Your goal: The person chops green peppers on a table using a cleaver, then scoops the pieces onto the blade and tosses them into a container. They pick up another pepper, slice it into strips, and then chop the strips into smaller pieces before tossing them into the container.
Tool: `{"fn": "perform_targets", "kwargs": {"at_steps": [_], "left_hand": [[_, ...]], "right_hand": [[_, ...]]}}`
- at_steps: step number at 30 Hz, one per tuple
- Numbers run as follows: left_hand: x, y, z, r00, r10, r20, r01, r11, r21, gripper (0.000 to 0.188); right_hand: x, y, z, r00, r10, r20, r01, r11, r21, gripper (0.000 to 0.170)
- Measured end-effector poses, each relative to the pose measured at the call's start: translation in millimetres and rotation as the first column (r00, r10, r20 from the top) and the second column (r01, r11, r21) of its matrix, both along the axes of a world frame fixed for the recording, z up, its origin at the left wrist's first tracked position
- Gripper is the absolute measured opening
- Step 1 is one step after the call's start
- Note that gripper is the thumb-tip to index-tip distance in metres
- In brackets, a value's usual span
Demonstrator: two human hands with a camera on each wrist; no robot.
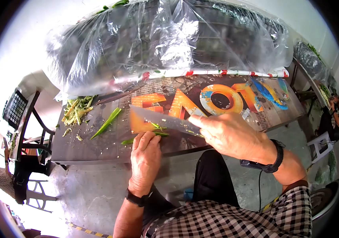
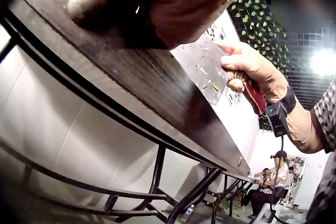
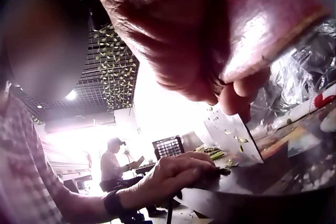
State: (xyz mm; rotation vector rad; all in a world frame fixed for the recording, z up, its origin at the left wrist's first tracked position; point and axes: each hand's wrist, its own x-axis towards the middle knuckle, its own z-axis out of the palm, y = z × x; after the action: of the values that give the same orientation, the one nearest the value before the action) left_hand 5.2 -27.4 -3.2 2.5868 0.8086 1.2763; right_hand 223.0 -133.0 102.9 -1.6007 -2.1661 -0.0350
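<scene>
In the head view my right hand (image 1: 233,135) grips a cleaver (image 1: 173,122), its broad blade reaching left above the table. Green bits stick to the blade; the reddish handle (image 2: 255,97) shows in the left wrist view. My left hand (image 1: 145,158) holds a slender green vegetable (image 1: 128,141) down near the table's front edge, fingertips bent over it and partly hiding it. The blade is just beyond those fingers, with small green pieces (image 1: 158,127) beside them. Another long green vegetable (image 1: 106,123) lies to the left, and a pile of pale green shreds (image 1: 76,110) sits behind it.
The dark table (image 1: 86,152) has large orange printed letters. Clear plastic sheeting (image 1: 110,51) covers a bulky stack along its back edge. A black crate (image 1: 15,105) stands on a side table at left. Other people sit at the far left and right.
</scene>
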Motion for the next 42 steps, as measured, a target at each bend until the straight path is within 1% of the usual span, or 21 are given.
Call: {"fn": "perform_targets", "kwargs": {"at_steps": [1, 2, 5, 8, 11, 14, 15, 17, 20, 23, 29, 33, 36, 39, 42], "left_hand": [[-0.1, 0.2, 0.3, 1.000, -0.002, -0.008, 0.002, 1.000, 0.006, 0.023], [-0.5, 0.3, 1.0, 1.000, -0.003, -0.016, 0.003, 1.000, 0.012, 0.024], [-1.0, 0.7, 1.8, 1.000, -0.007, -0.017, 0.007, 1.000, 0.020, 0.025], [-0.6, 0.3, 2.1, 1.000, -0.004, -0.007, 0.004, 1.000, 0.010, 0.025], [-0.5, -0.3, 2.7, 1.000, -0.009, -0.022, 0.009, 1.000, -0.006, 0.025], [-3.4, 1.2, 3.8, 0.999, -0.031, -0.033, 0.030, 0.999, -0.012, 0.024], [-4.2, 1.7, 3.6, 0.999, -0.039, -0.030, 0.039, 0.999, -0.014, 0.024], [-5.1, 2.5, 4.7, 0.998, -0.045, -0.040, 0.044, 0.999, -0.019, 0.024], [-5.3, 0.7, 7.6, 0.998, -0.039, -0.050, 0.037, 0.999, -0.034, 0.024], [-7.7, 1.7, 7.5, 0.998, -0.041, -0.054, 0.038, 0.998, -0.047, 0.024], [-6.7, 4.8, 2.4, 0.998, -0.057, -0.019, 0.057, 0.998, -0.002, 0.023], [-6.9, 4.3, 3.0, 0.999, -0.049, -0.020, 0.048, 0.999, -0.004, 0.023], [-5.3, 3.9, 3.6, 0.999, -0.037, -0.013, 0.037, 0.999, 0.010, 0.023], [-4.6, 3.2, 3.6, 1.000, -0.028, -0.005, 0.028, 1.000, 0.010, 0.022], [-4.3, 4.5, 2.6, 0.999, -0.032, 0.004, 0.032, 0.999, 0.011, 0.021]], "right_hand": [[-1.6, 1.2, -2.3, 1.000, 0.015, -0.016, -0.016, 0.999, -0.038, 0.033], [-3.6, 1.6, -3.0, 0.999, 0.041, -0.030, -0.041, 0.999, 0.002, 0.031], [-4.7, 2.1, -6.6, 0.998, 0.052, 0.018, -0.052, 0.997, -0.053, 0.030], [-7.4, 4.9, -5.6, 1.000, 0.025, -0.009, -0.026, 0.995, -0.095, 0.028], [-10.9, 20.8, -6.7, 0.997, 0.041, 0.070, -0.029, 0.986, -0.166, 0.041], [-6.4, 31.7, -10.7, 0.987, 0.005, 0.163, 0.007, 0.997, -0.074, 0.039], [0.3, 33.5, -17.9, 0.989, -0.021, 0.149, 0.030, 0.998, -0.057, 0.040], [10.9, 31.9, -23.9, 0.999, 0.015, 0.051, -0.016, 0.999, 0.034, 0.029], [8.5, 19.2, -14.0, 1.000, 0.001, 0.028, 0.000, 1.000, -0.010, 0.029], [0.6, 9.9, -5.1, 1.000, 0.009, -0.025, -0.008, 1.000, 0.028, 0.030], [-7.3, 4.7, -11.1, 0.999, 0.046, -0.017, -0.046, 0.999, -0.027, 0.032], [-12.2, 6.3, -9.3, 0.999, 0.027, -0.033, -0.029, 0.996, -0.082, 0.032], [-10.0, 7.7, -13.5, 0.997, 0.049, -0.066, -0.055, 0.994, -0.091, 0.034], [-9.6, 5.2, -9.2, 0.998, 0.026, -0.064, -0.032, 0.994, -0.104, 0.036], [-11.2, 4.4, -7.5, 0.997, 0.051, -0.058, -0.056, 0.994, -0.097, 0.038]]}}
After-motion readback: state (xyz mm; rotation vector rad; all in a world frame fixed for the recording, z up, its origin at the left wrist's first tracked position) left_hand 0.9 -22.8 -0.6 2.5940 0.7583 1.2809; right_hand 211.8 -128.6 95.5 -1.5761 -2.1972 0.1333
